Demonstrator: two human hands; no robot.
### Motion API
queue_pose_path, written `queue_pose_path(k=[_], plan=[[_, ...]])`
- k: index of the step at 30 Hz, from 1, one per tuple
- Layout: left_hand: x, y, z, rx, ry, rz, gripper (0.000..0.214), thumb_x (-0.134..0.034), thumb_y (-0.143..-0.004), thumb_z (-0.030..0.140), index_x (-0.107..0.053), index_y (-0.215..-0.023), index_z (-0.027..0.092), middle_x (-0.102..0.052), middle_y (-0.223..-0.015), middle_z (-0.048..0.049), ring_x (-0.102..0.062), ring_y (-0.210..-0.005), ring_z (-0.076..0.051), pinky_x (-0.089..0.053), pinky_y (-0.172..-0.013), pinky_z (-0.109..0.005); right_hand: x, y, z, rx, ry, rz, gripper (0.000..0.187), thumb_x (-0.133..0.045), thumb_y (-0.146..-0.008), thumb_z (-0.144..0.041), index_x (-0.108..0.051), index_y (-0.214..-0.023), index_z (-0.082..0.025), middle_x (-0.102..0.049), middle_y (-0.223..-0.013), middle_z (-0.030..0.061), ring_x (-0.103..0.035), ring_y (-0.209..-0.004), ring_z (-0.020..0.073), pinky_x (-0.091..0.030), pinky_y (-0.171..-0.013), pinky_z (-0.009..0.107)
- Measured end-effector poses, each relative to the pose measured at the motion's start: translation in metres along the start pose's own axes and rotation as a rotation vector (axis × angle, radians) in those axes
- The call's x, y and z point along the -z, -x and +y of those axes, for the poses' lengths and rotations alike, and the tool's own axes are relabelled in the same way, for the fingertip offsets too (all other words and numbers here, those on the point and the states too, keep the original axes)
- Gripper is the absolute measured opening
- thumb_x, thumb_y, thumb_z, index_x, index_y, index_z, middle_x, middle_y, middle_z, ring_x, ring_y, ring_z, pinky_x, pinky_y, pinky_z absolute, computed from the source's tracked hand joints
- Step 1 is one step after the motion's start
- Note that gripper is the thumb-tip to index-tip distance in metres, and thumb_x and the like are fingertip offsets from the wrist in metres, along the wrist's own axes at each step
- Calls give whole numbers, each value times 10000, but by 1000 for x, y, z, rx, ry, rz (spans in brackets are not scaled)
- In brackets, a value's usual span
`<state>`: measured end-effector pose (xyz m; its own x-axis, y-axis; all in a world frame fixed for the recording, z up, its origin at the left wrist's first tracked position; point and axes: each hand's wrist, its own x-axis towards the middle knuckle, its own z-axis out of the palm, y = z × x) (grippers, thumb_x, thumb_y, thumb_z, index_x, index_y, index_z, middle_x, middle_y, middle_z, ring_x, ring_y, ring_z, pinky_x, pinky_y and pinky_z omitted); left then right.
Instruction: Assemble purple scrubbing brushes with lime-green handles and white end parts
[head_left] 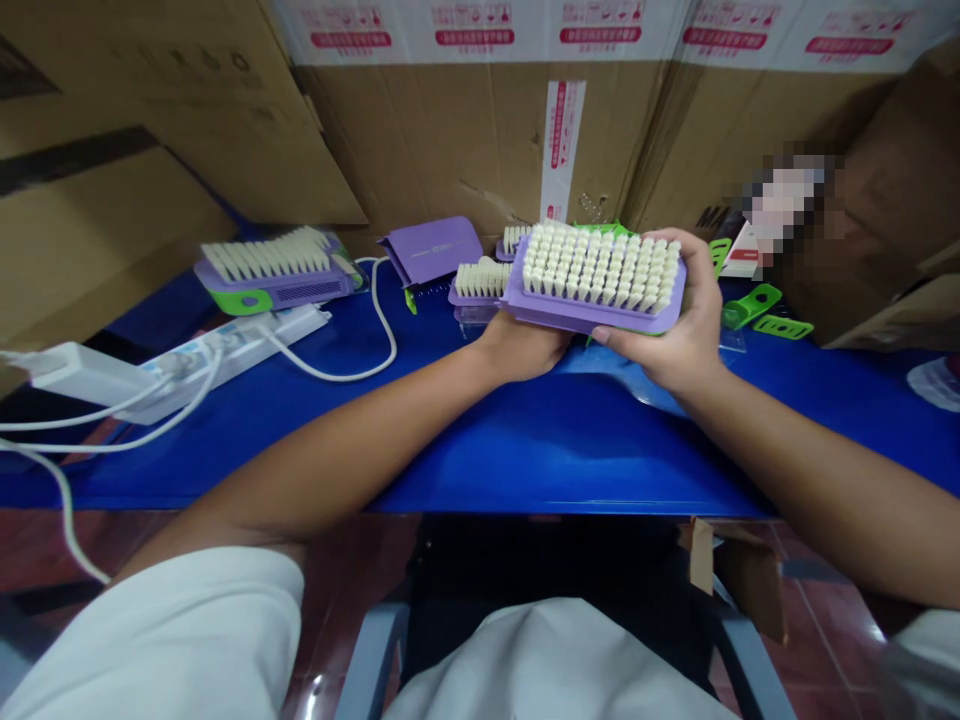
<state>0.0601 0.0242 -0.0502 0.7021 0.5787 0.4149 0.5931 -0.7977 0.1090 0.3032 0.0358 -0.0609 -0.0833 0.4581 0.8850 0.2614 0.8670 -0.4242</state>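
Your left hand (pixel 521 347) cups the underside of the lilac scrubbing brush (pixel 600 275), fingers hidden; your right hand (pixel 671 325) clasps its right end, thumb along the near edge, bristles up, above the blue table (pixel 525 440); further brushes (pixel 274 262) lie beyond, upper left

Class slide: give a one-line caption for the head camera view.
Left hand and right hand hold a purple scrub brush, bristles up, over a blue table.

A lilac plastic brush (pixel 592 317) at twelve o'clock shows cream bristles in tidy rows. A lilac-and-green plastic brush (pixel 274 290) sits at ten o'clock on a glossy blue tabletop (pixel 555 440); tan cardboard (pixel 450 140) above bears repeating red-on-white labels.
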Motion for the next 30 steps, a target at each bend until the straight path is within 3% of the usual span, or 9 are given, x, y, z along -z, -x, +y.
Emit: queue_pose_path(k=[4,9,12,15,18,22,26,30], plan=[[0,2,-7,21,-48,-17,536,-518,-1149,329,-803,-1582,194,-841,-1519,-190,-717,-1561,-458,-573,-1344,-694,0,0,-3,-40,74,13,1090,-1084,-575,-891,-665,-1434,-367,-724,-1441,68,-736,-1409,423,-609,-1305,745],[-1,-1,-1,-73,-91,-89,414,-545,-1154,297,-874,-1384,193,-863,-1460,-175,-769,-1472,-404,-575,-1327,-601,1,1,-4,-43,34,-20,1118,-1106,-570,-857,-660,-1470,-365,-728,-1460,72,-731,-1432,431,-565,-1339,780],[-1,2,5,-180,-156,-163,437,-605,-1164,409,-837,-1439,160,-792,-1608,-201,-698,-1582,-417,-535,-1359,-595,2,0,-2,-21,9,-19,1115,-1087,-580,-879,-656,-1474,-371,-715,-1457,73,-711,-1460,434,-551,-1345,783],[-1,5,6,-167,-141,-175,433,-631,-1163,448,-825,-1449,188,-821,-1556,-181,-750,-1501,-395,-566,-1301,-576,3,-1,0,-21,28,-30,1121,-1078,-583,-894,-648,-1478,-373,-708,-1465,75,-703,-1465,428,-555,-1345,767],[-1,5,4,-177,-161,-153,388,-596,-1184,410,-850,-1372,184,-860,-1460,-170,-795,-1416,-382,-591,-1254,-544,3,-1,1,-40,38,-29,1110,-1091,-580,-874,-653,-1466,-370,-711,-1467,75,-700,-1473,432,-554,-1350,766],[0,0,4,-289,-182,-185,390,-503,-1209,279,-873,-1255,162,-892,-1343,-156,-849,-1280,-341,-635,-1146,-471,2,-1,-2,-59,36,-15,1093,-1091,-594,-860,-648,-1461,-364,-704,-1457,72,-694,-1480,433,-551,-1350,767],[-1,-2,4,-357,-203,-195,345,-535,-1166,181,-878,-1132,182,-910,-1226,-121,-871,-1172,-319,-661,-1014,-430,2,-1,-4,20,59,-11,1134,-1040,-598,-932,-649,-1492,-355,-713,-1436,73,-735,-1383,412,-589,-1303,740],[-4,0,5,-383,-208,-114,366,-538,-1176,185,-901,-1221,185,-914,-1271,-121,-866,-1240,-320,-661,-1067,-428,3,-1,-5,59,75,-6,1140,-1029,-609,-945,-646,-1511,-363,-721,-1431,76,-745,-1357,412,-597,-1293,729]])
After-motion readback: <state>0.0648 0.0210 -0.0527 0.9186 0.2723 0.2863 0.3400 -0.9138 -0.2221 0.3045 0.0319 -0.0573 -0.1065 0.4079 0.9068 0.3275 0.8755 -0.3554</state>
